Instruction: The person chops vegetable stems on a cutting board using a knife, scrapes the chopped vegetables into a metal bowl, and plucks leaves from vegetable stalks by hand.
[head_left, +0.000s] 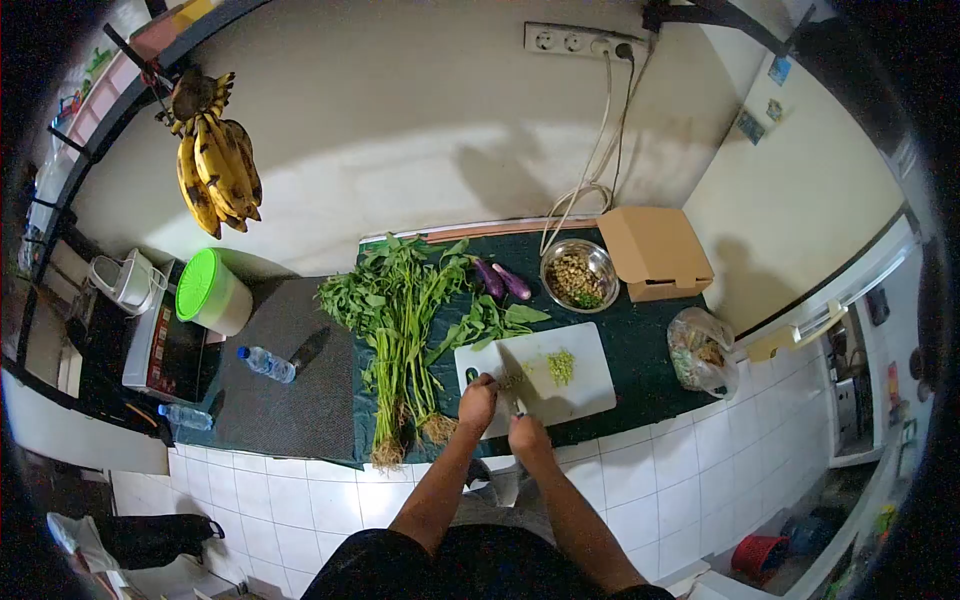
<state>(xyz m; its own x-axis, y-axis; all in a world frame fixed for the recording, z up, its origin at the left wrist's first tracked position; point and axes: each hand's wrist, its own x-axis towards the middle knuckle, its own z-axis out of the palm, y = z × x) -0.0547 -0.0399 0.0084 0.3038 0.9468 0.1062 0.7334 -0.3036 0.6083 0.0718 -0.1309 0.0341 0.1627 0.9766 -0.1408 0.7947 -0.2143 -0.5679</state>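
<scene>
A small heap of chopped green pieces [561, 368] lies just right of the middle of the white chopping board [590, 398], near the worktop's near edge. The right hand [529, 438] is wrapped round the handle of a knife [520, 407] at the board's near edge, while the left hand [478, 401], fingers curled, is at the board's left edge, and I cannot tell what it grips. Rooted leafy greens [398, 350] lie to the left, two eggplants [501, 280] and a metal bowl [607, 262] towards the worktop's far edge, and a plastic bag [703, 353] at its right edge.
</scene>
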